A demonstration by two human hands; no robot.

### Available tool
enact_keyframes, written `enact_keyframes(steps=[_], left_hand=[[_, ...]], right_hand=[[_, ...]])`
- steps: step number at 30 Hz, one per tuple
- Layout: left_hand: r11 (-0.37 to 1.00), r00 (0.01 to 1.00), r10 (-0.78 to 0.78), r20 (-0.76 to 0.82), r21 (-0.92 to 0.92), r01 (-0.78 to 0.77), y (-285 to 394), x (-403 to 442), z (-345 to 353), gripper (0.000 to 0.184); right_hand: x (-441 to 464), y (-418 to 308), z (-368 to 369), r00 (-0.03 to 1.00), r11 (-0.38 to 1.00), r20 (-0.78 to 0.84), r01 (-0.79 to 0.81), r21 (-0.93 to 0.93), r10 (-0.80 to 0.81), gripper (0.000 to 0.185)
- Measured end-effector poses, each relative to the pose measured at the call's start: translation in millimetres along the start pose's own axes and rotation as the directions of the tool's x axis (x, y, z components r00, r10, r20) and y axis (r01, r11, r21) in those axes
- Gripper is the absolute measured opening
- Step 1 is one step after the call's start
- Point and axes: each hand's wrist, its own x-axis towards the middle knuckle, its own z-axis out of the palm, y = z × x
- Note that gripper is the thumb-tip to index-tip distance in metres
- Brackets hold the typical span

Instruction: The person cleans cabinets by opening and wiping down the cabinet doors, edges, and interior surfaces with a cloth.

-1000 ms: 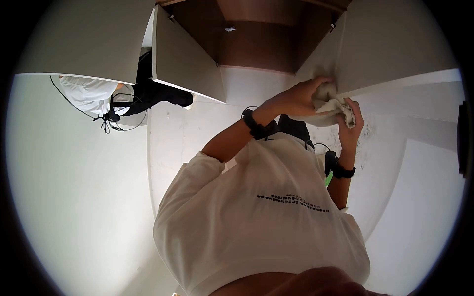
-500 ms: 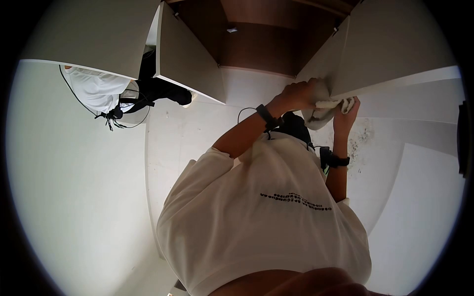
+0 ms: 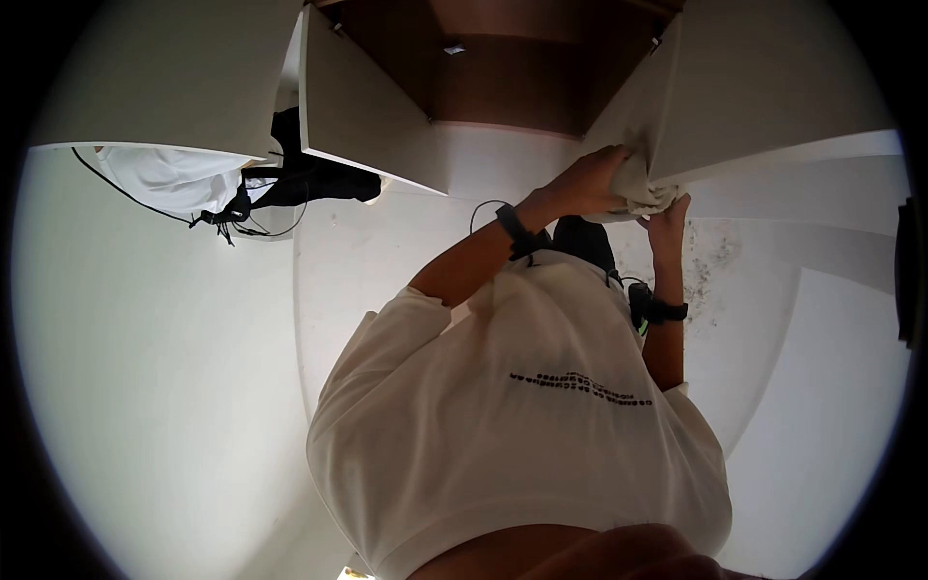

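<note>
"Cloth (image 3: 636, 186) bunched at the cabinet door (image 3: 628, 111), by its lower edge, left hand (image 3: 593, 183) and right hand (image 3: 667, 220) clamped on it: how does it handle?"
"Probably light, soft and limp, hardly fragile, best held by its gathered folds"

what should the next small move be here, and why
Probably slide the cloth a little along the lower edge of the cabinet door on the right, since the left hand and right hand both hold it bunched at that door's lower corner.
</note>
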Motion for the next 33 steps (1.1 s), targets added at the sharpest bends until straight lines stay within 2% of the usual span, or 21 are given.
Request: enact_keyframes(steps=[1,4,7,10,14,17,18,20,21,24,26,27,28,30,31,33], left_hand=[[0.998,0.998,-0.06,0.017,-0.008,0.06,-3,5,4,0.078],[0.985,0.982,-0.172,0.075,-0.007,0.173,-12,-5,17,0.086],[0.98,0.973,-0.195,0.119,0.066,0.189,-23,-14,40,0.091],[0.975,0.969,-0.198,0.145,0.128,0.18,5,-25,66,0.093],[0.963,0.957,-0.224,0.182,0.194,0.189,29,-51,86,0.095],[0.962,0.959,-0.177,0.222,0.243,0.121,23,-57,104,0.094],[0.961,0.959,-0.157,0.237,0.26,0.094,23,-56,106,0.093],[0.918,0.873,-0.349,0.342,0.314,0.244,33,-62,105,0.09],[0.885,0.812,-0.436,0.388,0.349,0.309,44,-69,104,0.089],[0.894,0.81,-0.429,0.401,0.319,0.315,45,-84,111,0.073],[0.923,0.852,-0.33,0.407,0.328,0.201,51,-88,107,0.059],[0.934,0.867,-0.278,0.414,0.329,0.143,59,-94,103,0.053],[0.939,0.85,-0.27,0.453,0.319,0.128,62,-94,97,0.049],[0.952,0.81,-0.25,0.531,0.289,0.104,65,-92,84,0.044],[0.96,0.816,-0.238,0.526,0.256,0.115,80,-94,74,0.043],[0.971,0.833,-0.227,0.505,0.188,0.151,118,-86,43,0.042]], right_hand=[[3,-8,0,0.999,0.999,0.01,-0.047,0.008,0.047,0.046],[-4,-1,3,0.97,0.999,0.244,0.01,-0.052,0.003,0.066],[-6,37,-6,0.909,0.983,0.392,0.176,-0.06,-0.139,0.087],[-45,28,-27,0.874,0.997,0.484,0.074,-0.028,-0.051,0.096],[-80,43,-32,0.894,0.991,0.435,0.133,-0.032,-0.106,0.075],[-84,53,-41,0.862,0.978,0.503,0.159,-0.137,-0.069,0.083],[-87,47,-43,0.853,0.984,0.52,0.132,-0.116,-0.054,0.081],[-101,42,-43,0.842,0.993,0.538,0.086,-0.077,-0.031,0.077],[-110,47,-47,0.86,0.984,0.51,0.108,-0.142,-0.02,0.078],[-124,61,-57,0.903,0.94,0.429,0.148,-0.307,-0.002,0.079],[-128,65,-64,0.926,0.915,0.378,0.151,-0.375,0.002,0.079],[-136,58,-63,0.931,0.899,0.358,0.216,-0.38,-0.073,0.072],[-145,52,-64,0.943,0.894,0.331,0.189,-0.405,-0.049,0.069],[-164,22,-57,0.962,0.88,0.273,0.122,-0.458,0.008,0.062],[-181,-10,-50,0.977,0.861,0.215,0.108,-0.498,0.002,0.053],[-183,-54,-49,0.983,0.866,0.184,0.103,-0.49,-0.012,0.05]])
